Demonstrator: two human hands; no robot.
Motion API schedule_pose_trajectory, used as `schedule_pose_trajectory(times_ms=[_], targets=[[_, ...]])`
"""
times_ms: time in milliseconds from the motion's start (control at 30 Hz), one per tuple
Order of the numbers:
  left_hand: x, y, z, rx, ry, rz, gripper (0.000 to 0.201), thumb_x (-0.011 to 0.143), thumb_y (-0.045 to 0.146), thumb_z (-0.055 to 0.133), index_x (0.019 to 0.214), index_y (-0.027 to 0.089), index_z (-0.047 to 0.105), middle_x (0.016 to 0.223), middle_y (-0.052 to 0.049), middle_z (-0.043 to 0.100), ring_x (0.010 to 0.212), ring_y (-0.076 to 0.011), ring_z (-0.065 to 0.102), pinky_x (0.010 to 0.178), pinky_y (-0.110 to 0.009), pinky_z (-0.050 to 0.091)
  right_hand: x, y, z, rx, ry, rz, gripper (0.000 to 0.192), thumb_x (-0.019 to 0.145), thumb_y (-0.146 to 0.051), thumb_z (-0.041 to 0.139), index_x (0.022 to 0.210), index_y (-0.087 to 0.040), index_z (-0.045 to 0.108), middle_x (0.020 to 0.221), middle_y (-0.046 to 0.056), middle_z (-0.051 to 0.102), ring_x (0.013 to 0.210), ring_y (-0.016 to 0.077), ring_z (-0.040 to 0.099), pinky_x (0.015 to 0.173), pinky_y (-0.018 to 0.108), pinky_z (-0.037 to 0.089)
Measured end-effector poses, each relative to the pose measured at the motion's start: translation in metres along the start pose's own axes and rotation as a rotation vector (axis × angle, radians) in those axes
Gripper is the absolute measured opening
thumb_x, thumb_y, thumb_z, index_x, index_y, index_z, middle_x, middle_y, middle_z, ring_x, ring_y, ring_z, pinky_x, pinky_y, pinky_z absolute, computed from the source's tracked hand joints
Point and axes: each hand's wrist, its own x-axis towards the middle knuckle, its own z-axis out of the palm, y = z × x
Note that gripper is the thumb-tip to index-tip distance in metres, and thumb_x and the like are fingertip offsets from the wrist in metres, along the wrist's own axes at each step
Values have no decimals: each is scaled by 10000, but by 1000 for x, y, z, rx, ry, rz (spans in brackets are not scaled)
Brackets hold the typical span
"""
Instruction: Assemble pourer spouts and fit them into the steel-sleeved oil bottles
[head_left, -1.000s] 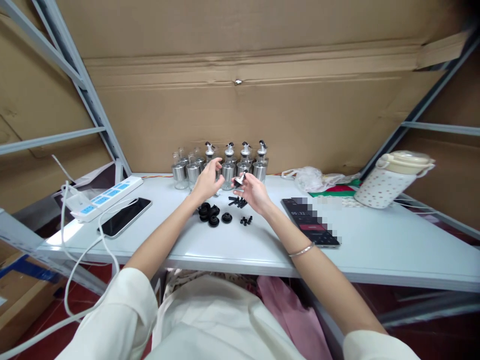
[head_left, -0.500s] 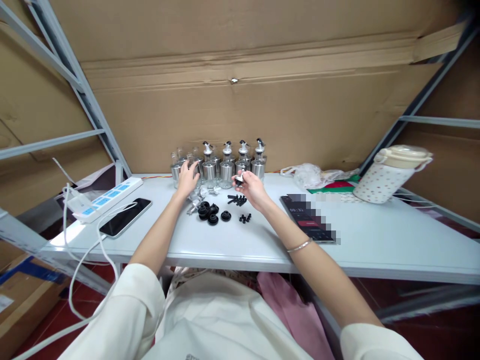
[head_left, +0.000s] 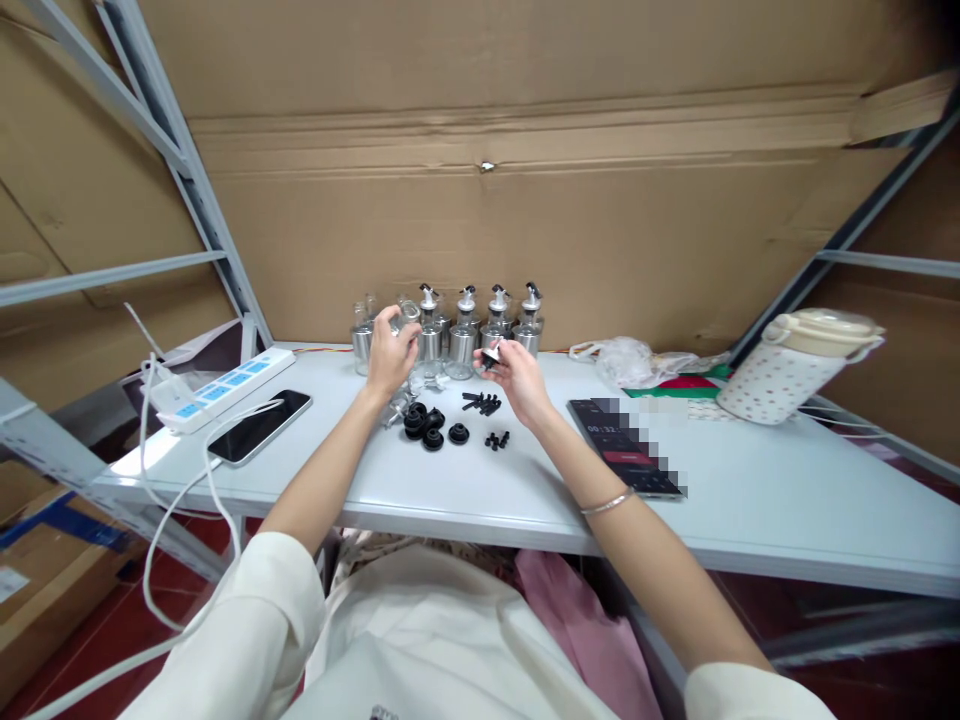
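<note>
Left hand (head_left: 390,352): grip closed around a small glass bottle (head_left: 406,316), raised just above the bench (head_left: 525,480) in front of the bottle row (head_left: 480,325). Right hand (head_left: 517,375): fingertips pinch a metal pourer cap (head_left: 491,356), near the bottle, apart from it. Black rubber stoppers (head_left: 427,428) and small black plugs (head_left: 495,440) lie on the bench below both hands.

Little readable text in view

The dark phone (head_left: 626,447) right of the person's arm shows small digits, partly blurred, too small to read surely; faint print at the garment's (head_left: 390,712) bottom edge is illegible.
</note>
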Motion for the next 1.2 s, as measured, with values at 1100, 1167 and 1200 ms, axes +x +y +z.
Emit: schedule_pose_trajectory(times_ms=[1100, 1167, 1200], targets=[[-61, 162, -53, -672, -30, -206, 407, 634, 127, 621, 842, 242, 291, 982, -27, 452, 926, -182, 591, 753, -307, 480, -43, -51, 37, -112, -247, -399, 314, 864, -550, 500, 971, -261, 442, 654, -55, 551, 538, 110, 581, 538, 267, 473], [-61, 162, -53, -664, -23, -214, 421, 628, 145, 629, 847, 241, 284, 974, -23, 456, 902, -171, 584, 756, -303, 478, -52, -58, 45, -114, -283, -430, 260, 889, -517, 480, 935, -265, 432, 639, -59, 546, 533, 104, 577, 539, 260, 465], [-60, 162, -52, -659, -21, -216, 419, 629, 153, 628, 848, 241, 281, 970, -21, 456, 886, -162, 576, 749, -295, 475, -55, -61, 49, -134, -303, -440, 254, 895, -514, 470, 920, -263, 432, 637, -58, 548, 534, 101, 573, 542, 258, 461]])
